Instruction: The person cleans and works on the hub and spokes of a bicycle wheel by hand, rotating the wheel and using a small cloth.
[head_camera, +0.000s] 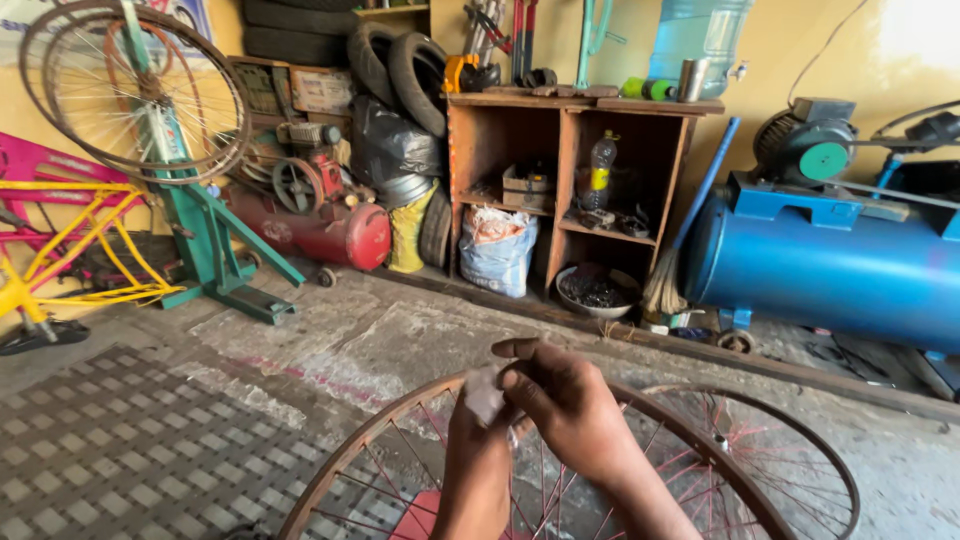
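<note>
Nearest, a rusty bicycle wheel rim (370, 432) lies almost flat, its top arc curving left to right, with a second wheel (800, 450) beside it on the right. Both hands meet over that arc: the right hand (570, 400) and left hand (478, 430) pinch a small pale scrap (486, 392) between closed fingers.

Cracked concrete floor (400, 340), checkered mat (120, 450) at left, green wheel stand (215, 250), red compressor (320, 230), blue compressor tank (830, 265), wooden shelf unit (565, 190), white sack (497, 250), bowl (597, 292) of what may be small metal parts, broom (668, 275)
</note>
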